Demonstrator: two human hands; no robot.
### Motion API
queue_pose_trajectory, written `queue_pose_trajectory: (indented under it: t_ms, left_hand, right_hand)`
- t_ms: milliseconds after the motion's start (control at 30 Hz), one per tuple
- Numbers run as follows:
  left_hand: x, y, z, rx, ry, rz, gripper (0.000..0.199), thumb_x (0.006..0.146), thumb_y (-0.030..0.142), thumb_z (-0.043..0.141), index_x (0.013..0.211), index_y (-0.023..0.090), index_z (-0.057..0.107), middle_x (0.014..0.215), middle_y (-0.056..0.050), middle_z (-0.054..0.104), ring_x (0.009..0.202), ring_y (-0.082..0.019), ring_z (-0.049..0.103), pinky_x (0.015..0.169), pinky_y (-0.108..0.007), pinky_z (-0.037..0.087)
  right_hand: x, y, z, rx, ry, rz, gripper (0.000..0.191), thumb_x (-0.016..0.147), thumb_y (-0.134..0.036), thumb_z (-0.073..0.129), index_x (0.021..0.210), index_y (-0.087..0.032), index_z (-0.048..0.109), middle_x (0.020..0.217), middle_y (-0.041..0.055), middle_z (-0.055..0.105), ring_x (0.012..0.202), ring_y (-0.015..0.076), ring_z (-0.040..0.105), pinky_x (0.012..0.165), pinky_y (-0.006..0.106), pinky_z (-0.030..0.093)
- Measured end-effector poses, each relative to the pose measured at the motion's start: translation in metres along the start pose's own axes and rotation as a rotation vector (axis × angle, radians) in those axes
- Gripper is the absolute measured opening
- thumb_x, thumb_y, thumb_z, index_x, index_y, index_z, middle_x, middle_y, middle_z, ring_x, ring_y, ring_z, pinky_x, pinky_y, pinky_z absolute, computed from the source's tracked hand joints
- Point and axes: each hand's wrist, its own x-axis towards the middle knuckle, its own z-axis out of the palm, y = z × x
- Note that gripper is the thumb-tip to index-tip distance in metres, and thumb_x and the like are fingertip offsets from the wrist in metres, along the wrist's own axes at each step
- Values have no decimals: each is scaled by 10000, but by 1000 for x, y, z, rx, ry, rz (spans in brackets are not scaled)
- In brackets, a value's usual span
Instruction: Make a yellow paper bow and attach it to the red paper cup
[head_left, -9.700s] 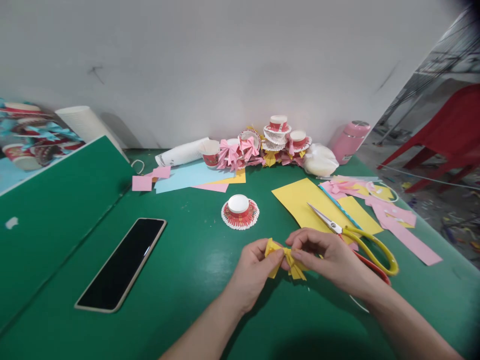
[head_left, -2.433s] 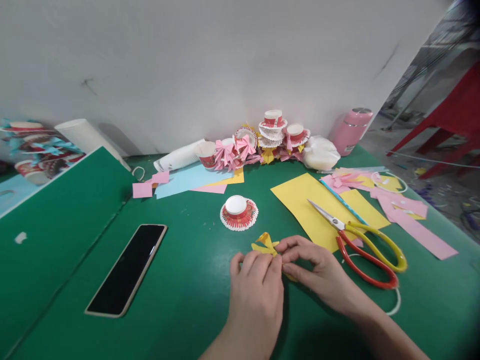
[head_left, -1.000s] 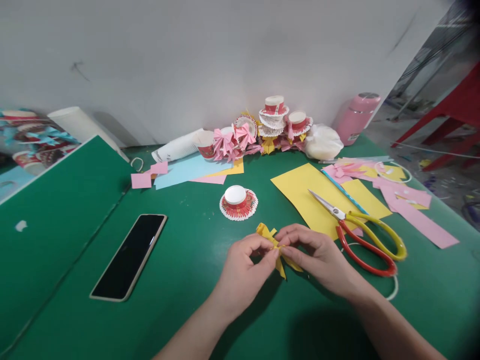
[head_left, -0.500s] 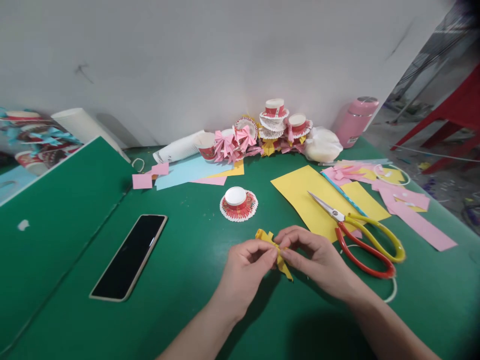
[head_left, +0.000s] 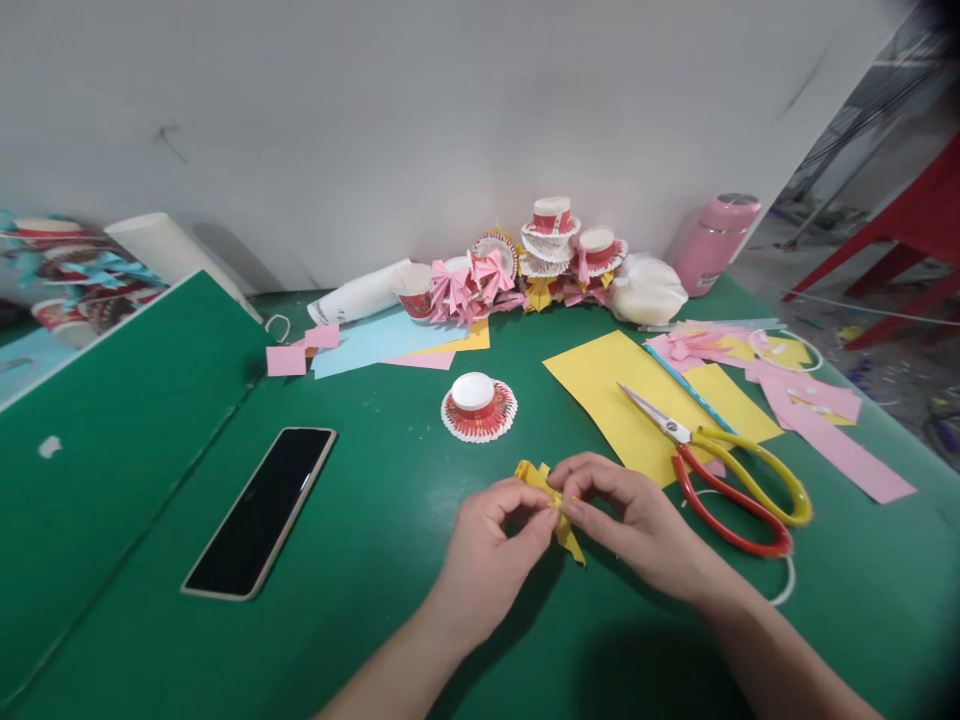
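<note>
Fingers [head_left: 535,533] of left hand [head_left: 486,550] and right hand [head_left: 637,520], curled inward, pinch yellow paper bow [head_left: 570,543].

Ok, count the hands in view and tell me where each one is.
2. The left hand pinches the yellow paper bow from the left; the right hand pinches it from the right, nearer the scissors. No other hand shows.

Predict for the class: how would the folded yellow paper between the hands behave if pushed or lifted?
The folded yellow paper is probably light, being small and thin-looking. Its narrow, loose end likely bends when pushed. Pinched by the left hand and right hand, its middle could crumple.
</note>
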Motion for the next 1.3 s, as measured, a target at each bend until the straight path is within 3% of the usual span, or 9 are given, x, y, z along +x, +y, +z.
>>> queue_pose_trajectory:
  t_ms: [100,233,367,667,833,1067,1167,1300]
  left_hand:
    - [0,1,0,8,7,-2,118,728,218,571,649,148,624,654,-7,556,605,-112,475,558,-237,395]
    - [0,4,2,-87,10,-109,126,721,241,576,661,138,618,608,8,544,565,-94,453,542,-225,384]
    - [1,5,1,-136,18,-173,128,694,241,596,635,128,606,574,15,526,551,-89,444,536,-221,376]
    - [-2,0,1,-38,33,-59,124,713,235,575,650,139,620,610,3,548,569,-100,455,534,-228,383]
    - [-2,-1,2,-4,61,-68,128,717,246,572,661,145,625,615,-2,559,564,-107,471,533,-235,397]
    - [-2,3,4,106,91,40,135,724,207,550,634,149,632,645,-19,574,617,-129,502,586,-261,409]
    - [-1,2,4,45,73,29,125,713,210,566,632,148,636,634,-10,560,605,-118,485,573,-252,402]
    - [-1,4,3,-145,36,-84,100,686,225,605,642,143,640,607,10,549,556,-92,463,528,-226,390]
  right_hand:
    - [0,2,1,19,16,1,128,820,-273,536,721,-195,558,915,53,582,869,176,572,763,303,464]
    - [-1,7,3,51,80,-30,82,800,-270,571,862,-220,586,941,49,583,904,183,573,771,309,474]
    - [-1,8,3,39,88,-68,42,794,-245,581,808,-224,614,934,40,580,897,166,575,780,291,472]
    - [0,4,2,38,11,-5,81,827,-240,533,767,-201,571,967,50,556,915,160,555,812,289,442]
    - [0,4,2,33,1,8,107,842,-250,510,755,-202,551,964,45,549,911,152,547,809,271,428]
    - [0,3,3,17,6,27,127,839,-250,508,726,-200,536,957,47,556,895,159,548,795,280,432]
    - [0,5,3,48,30,36,126,825,-282,531,735,-197,555,950,52,564,889,171,556,780,291,442]
    - [-2,6,2,93,22,38,135,811,-316,551,755,-194,564,973,63,560,897,182,558,760,296,454]
